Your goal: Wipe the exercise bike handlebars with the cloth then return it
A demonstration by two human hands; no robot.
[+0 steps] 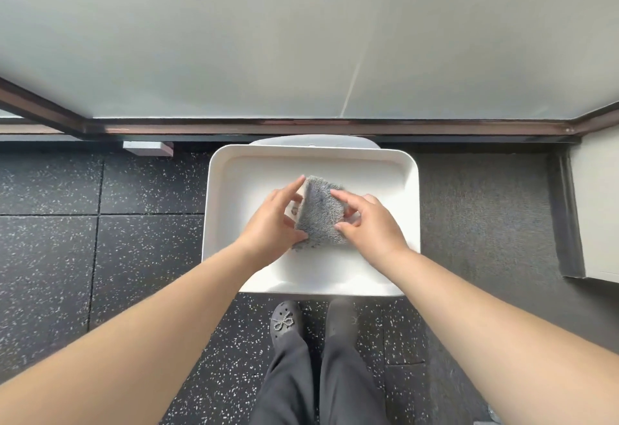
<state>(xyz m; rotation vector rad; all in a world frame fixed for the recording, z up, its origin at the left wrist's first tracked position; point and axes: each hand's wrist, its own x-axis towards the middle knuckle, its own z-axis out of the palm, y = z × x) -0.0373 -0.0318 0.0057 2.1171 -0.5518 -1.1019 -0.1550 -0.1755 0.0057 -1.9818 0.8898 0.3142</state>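
Note:
A folded grey terry cloth (320, 213) lies in the middle of a white tray (410, 190) in front of me. My left hand (273, 220) holds the cloth's left edge, thumb at its lower corner and forefinger stretched toward its top corner. My right hand (370, 220) pinches the cloth's right side between thumb and fingers. The exercise bike and its handlebars are not in view.
The tray sits on a white stand (315, 140) against a frosted glass wall (301, 39) with a dark brown frame. Speckled black rubber floor (50, 240) lies all round. A pale cabinet (596, 210) stands at the right. My feet in grey clogs (286, 322) are just below the tray.

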